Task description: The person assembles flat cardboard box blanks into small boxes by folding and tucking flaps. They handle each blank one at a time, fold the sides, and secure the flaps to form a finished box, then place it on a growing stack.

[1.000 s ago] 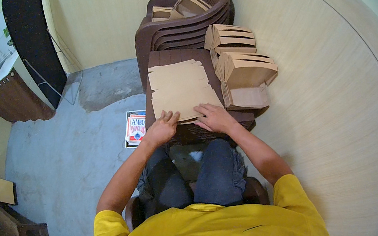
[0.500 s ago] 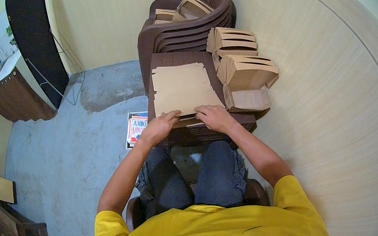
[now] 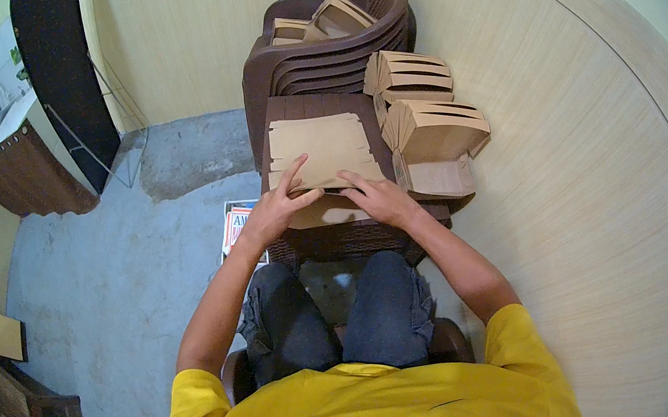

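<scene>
A flat brown cardboard box blank (image 3: 321, 142) with slotted side flaps lies on the seat of a stack of dark brown plastic chairs (image 3: 269, 113) in front of me. Its near edge is raised, and more brown cardboard shows beneath. My left hand (image 3: 277, 212) grips the near edge at the left, index finger stretched over the top and thumb at the edge. My right hand (image 3: 378, 199) holds the same edge at the right, fingers bent round it. The fingertips partly hide the fold.
Nested folded cardboard boxes (image 3: 438, 134) stand right of the seat, against a pale wood-grain wall (image 3: 575, 168). More cardboard pieces (image 3: 337, 18) rest on the stacked chairs. A box with printed sides (image 3: 235, 225) sits on the floor at left. Wooden furniture (image 3: 40, 408) stands far left.
Both hands have moved slightly away from me with the near edge, which has lifted and folded over. My left index finger has stretched out, and the cardboard beneath now shows.
</scene>
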`<control>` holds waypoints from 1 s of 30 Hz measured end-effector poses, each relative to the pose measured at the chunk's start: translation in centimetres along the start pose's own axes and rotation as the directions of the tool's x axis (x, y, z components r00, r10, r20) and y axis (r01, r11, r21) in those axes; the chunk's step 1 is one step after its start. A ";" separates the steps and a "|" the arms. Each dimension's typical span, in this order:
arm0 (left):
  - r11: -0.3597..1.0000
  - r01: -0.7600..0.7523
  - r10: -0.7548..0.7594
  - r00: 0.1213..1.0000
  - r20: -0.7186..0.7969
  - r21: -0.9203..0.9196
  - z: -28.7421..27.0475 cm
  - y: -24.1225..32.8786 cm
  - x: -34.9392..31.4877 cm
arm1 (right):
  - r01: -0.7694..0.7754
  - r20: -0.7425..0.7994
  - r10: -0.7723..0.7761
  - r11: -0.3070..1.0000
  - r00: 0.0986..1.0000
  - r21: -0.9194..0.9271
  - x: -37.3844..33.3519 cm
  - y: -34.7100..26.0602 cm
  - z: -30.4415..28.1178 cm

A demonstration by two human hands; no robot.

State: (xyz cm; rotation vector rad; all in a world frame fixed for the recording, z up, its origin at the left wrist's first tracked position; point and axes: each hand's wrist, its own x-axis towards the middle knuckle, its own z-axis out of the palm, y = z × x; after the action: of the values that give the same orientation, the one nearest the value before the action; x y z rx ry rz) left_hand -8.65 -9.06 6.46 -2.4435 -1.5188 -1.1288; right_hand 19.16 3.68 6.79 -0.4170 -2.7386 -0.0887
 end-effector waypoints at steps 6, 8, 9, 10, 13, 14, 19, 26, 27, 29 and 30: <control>0.979 -0.049 0.001 0.972 0.236 0.197 -0.4 -1.9 0.0 | -0.033 0.036 0.030 0.995 0.999 0.099 -0.3 -0.3 -0.2; 0.983 -0.084 0.045 0.972 0.229 0.163 0.3 -2.4 -0.5 | 0.053 -0.037 -0.049 0.988 0.998 0.147 -0.6 0.4 0.4; 0.982 -0.060 0.000 0.950 0.312 0.181 0.7 -2.5 -0.8 | -0.019 0.002 0.019 0.984 1.000 0.179 -0.7 0.6 0.8; 0.988 -0.083 0.049 0.970 0.236 0.134 1.0 -2.5 -1.2 | -0.065 0.001 0.066 0.980 0.998 0.187 -0.6 0.7 1.4; 0.997 -0.045 0.030 0.977 0.213 0.067 1.8 -2.1 -2.0 | -0.038 0.022 0.036 0.994 0.999 0.101 -0.7 1.3 2.5; 0.998 -0.027 0.015 0.974 0.226 0.052 2.1 -1.8 -2.2 | -0.059 0.102 0.054 0.997 0.993 0.047 -0.9 1.4 2.7; 0.997 0.076 -0.068 0.958 0.279 -0.017 2.5 -1.4 -2.3 | 0.058 0.068 -0.066 0.992 0.995 0.113 -1.5 1.1 2.1; 0.996 0.085 -0.070 0.941 0.330 -0.030 2.3 -2.1 -1.0 | 0.052 0.022 -0.056 0.985 0.998 0.166 -1.2 1.1 1.4; 0.995 0.093 -0.081 0.934 0.347 -0.018 2.3 -2.1 -0.9 | 0.038 0.013 -0.041 0.983 0.999 0.182 -1.1 1.1 1.4; 0.997 0.073 -0.076 0.945 0.318 0.023 2.4 -2.1 -0.9 | -0.019 0.041 0.010 0.979 0.999 0.204 -0.9 1.3 1.5; 0.995 0.068 -0.088 0.937 0.337 0.069 2.6 -2.0 -1.0 | 0.011 0.011 -0.013 0.985 1.000 0.173 -0.8 1.4 1.6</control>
State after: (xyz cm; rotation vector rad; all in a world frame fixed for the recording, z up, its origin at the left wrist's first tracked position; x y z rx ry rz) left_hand -9.08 -7.77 3.35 -2.6657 -1.7202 -0.6832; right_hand 19.73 4.94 5.07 -0.3527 -2.7323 0.1482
